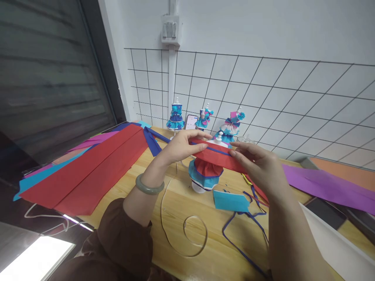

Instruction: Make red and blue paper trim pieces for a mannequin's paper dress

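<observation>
A wooden table [216, 238] is standing against a white, grid-lined wall [263, 23], where a switch box [170, 31] is sitting high up, and a dark slatted panel [49, 58] is closing off the left side. Three decorated dress forms [176, 117] and a phone [191, 121] are lining the wall side. At the middle, a fourth dress form [206, 171] is wearing a red and blue skirt, and a red strip [216, 155] with a dark blue line is stretching across its upper front. The left hand [183, 146] is pinching the strip between thumb and fingers; the right hand [260, 160] is gripping it likewise farther right. Red fabric [90, 171] is covering the table's left end; purple fabric [328, 183] and a white tray-like piece [336, 242] are crowding the right. Toward the near edge, bare wood is leaving some room, though a looping cord [187, 256] is lying there, and a blue cloth piece [230, 201] is resting just before the form.
</observation>
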Action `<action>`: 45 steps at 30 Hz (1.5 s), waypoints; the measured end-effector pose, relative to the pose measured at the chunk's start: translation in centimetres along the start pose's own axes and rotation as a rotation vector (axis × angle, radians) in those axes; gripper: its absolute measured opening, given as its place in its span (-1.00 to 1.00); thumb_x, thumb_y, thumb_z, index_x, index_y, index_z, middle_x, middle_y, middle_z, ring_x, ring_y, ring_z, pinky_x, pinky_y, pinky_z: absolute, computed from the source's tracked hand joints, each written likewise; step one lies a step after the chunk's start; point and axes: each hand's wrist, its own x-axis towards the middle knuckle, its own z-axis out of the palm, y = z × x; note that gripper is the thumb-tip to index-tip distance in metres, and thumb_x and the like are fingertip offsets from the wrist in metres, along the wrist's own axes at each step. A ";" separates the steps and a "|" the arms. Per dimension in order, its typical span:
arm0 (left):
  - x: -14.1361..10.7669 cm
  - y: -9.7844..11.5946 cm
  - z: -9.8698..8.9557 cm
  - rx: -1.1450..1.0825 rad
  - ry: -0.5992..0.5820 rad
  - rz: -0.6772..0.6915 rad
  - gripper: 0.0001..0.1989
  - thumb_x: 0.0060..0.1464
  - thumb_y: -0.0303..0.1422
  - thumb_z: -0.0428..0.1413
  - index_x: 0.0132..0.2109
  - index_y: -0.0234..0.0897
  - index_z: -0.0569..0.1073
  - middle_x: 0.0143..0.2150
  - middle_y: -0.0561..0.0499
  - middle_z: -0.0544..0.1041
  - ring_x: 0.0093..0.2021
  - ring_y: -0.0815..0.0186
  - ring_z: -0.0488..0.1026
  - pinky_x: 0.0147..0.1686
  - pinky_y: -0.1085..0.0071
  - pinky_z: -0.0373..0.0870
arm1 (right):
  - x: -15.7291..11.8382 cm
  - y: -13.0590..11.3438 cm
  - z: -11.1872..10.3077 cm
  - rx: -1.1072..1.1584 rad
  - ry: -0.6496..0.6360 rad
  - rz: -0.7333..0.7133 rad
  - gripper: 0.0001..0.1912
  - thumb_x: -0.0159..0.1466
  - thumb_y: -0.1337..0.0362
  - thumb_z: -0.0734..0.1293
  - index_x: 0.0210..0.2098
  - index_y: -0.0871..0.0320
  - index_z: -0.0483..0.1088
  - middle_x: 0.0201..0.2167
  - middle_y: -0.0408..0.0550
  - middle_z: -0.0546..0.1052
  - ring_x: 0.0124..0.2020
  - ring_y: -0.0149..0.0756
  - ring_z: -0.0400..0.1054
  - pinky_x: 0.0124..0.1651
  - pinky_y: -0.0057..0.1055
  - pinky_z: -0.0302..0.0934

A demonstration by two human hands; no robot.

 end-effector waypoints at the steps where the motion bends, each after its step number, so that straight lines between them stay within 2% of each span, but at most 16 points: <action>1: 0.0 0.0 -0.1 -0.017 -0.002 -0.006 -0.73 -0.02 -0.43 0.15 -0.11 -0.26 0.50 -0.09 -0.08 0.49 -0.15 0.31 0.43 -0.25 0.42 0.43 | 0.0 0.0 0.0 0.002 -0.002 0.001 -0.69 0.20 0.10 0.29 -0.14 0.10 0.48 -0.31 -0.03 0.56 -0.31 -0.22 0.42 -0.26 -0.24 0.32; 5: -0.1 0.2 -0.3 -0.074 -0.010 -0.048 -0.70 -0.04 -0.38 0.18 -0.09 -0.27 0.49 -0.08 -0.10 0.47 -0.17 0.31 0.43 -0.37 0.49 0.44 | -0.1 -0.1 -0.2 0.002 0.003 0.001 -0.70 0.20 0.11 0.30 -0.13 0.07 0.48 -0.28 -0.04 0.56 -0.28 -0.22 0.42 -0.24 -0.24 0.31; 14: -0.4 0.6 -0.6 -0.150 -0.037 -0.042 -0.61 -0.06 -0.41 0.20 -0.02 -0.25 0.43 -0.34 0.03 0.40 -0.34 0.42 0.37 -0.39 0.50 0.38 | -0.3 -0.2 -0.3 -0.009 0.012 0.010 -0.67 0.18 0.08 0.30 -0.11 0.05 0.47 -0.34 -0.06 0.55 -0.36 -0.26 0.40 -0.31 -0.27 0.30; 20: -0.4 0.9 -0.6 -0.096 -0.017 -0.027 -0.60 -0.06 -0.41 0.21 -0.01 -0.25 0.43 -0.34 0.03 0.39 -0.32 0.41 0.35 -0.38 0.51 0.34 | -0.3 -0.1 -0.4 -0.033 0.011 0.037 -0.67 0.17 0.07 0.31 -0.11 0.02 0.47 -0.33 -0.09 0.55 -0.33 -0.25 0.40 -0.27 -0.26 0.29; 29: -0.5 1.1 -1.0 -0.146 -0.013 -0.025 -0.61 -0.08 -0.36 0.23 -0.04 -0.26 0.45 -0.30 0.01 0.42 -0.30 0.40 0.38 -0.35 0.50 0.36 | -0.9 -0.7 -1.4 0.091 -0.025 0.057 -0.64 0.13 0.08 0.37 -0.09 0.00 0.46 -0.34 -0.08 0.56 -0.41 -0.31 0.43 -0.43 -0.40 0.33; 32: -0.6 1.3 -1.1 -0.180 -0.009 -0.023 -0.62 -0.09 -0.36 0.24 -0.06 -0.27 0.46 -0.29 0.00 0.44 -0.28 0.39 0.39 -0.32 0.49 0.38 | -1.1 -1.2 -1.6 0.080 -0.044 0.035 -0.67 0.12 0.08 0.37 -0.13 0.00 0.48 -0.33 -0.08 0.57 -0.38 -0.30 0.45 -0.38 -0.40 0.37; 36: -0.8 1.7 -1.0 -0.207 -0.038 -0.002 -0.59 -0.09 -0.37 0.24 -0.03 -0.26 0.44 -0.32 0.02 0.42 -0.30 0.41 0.38 -0.32 0.50 0.38 | -1.2 -2.1 -1.9 0.052 -0.098 0.035 -0.71 0.11 0.04 0.36 -0.24 0.05 0.52 -0.27 -0.06 0.59 -0.28 -0.23 0.47 -0.27 -0.35 0.39; 41: -0.9 2.1 -0.7 -0.187 -0.114 0.027 -0.59 -0.07 -0.38 0.23 -0.02 -0.28 0.43 -0.31 0.01 0.42 -0.31 0.41 0.39 -0.35 0.51 0.37 | -1.3 -3.0 -2.4 -0.006 -0.336 0.093 -0.67 0.20 0.00 0.27 -0.25 0.08 0.50 -0.44 -0.12 0.56 -0.47 -0.36 0.40 -0.52 -0.51 0.26; 45: -0.9 2.5 0.0 -0.185 -0.176 0.037 -0.62 -0.06 -0.37 0.23 -0.04 -0.28 0.44 -0.31 -0.01 0.45 -0.30 0.39 0.40 -0.33 0.48 0.38 | -1.5 -3.4 -2.3 -0.053 -0.425 0.044 -0.66 0.23 0.00 0.22 -0.38 0.10 0.47 -0.56 -0.17 0.44 -0.56 -0.44 0.26 -0.58 -0.54 0.12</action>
